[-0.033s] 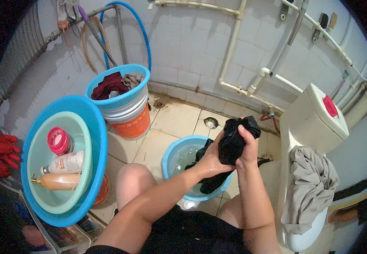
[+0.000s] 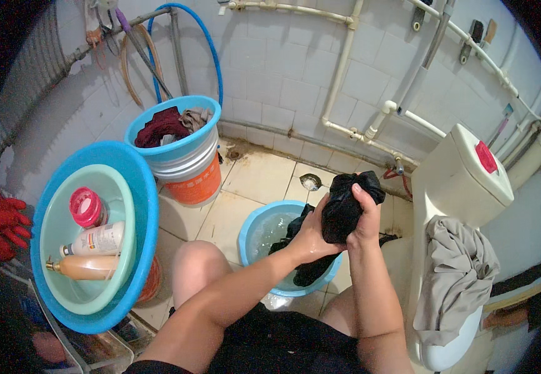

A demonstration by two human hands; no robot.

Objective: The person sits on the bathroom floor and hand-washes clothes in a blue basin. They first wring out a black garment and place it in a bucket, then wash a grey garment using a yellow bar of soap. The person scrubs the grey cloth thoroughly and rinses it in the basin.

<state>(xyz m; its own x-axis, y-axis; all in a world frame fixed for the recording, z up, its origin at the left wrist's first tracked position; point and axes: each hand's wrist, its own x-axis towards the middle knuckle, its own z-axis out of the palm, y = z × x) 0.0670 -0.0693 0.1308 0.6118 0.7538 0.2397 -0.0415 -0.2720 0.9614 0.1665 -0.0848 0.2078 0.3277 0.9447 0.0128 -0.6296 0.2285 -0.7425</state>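
Note:
A bunched wet black cloth (image 2: 344,212) is held up between my two hands, above the right side of a light blue basin (image 2: 245,225). My left hand (image 2: 313,235) grips it from the left and underneath. Closed on its right side is my right hand (image 2: 365,221), the thumb lying up along the bundle. More black fabric (image 2: 313,270) hangs below my hands into the basin, partly hidden by my left wrist. Cloudy water (image 2: 271,234) shows at the basin's left. What kind of garment the cloth is, I cannot tell.
At left, a green basin (image 2: 51,240) inside a larger blue basin (image 2: 147,240) carries bottles and a red-lidded jar (image 2: 87,207). Behind, a bucket (image 2: 192,181) supports a basin of clothes (image 2: 161,128). Grey cloth (image 2: 456,280) drapes over the toilet (image 2: 463,177) at right. A floor drain (image 2: 310,181) lies beyond.

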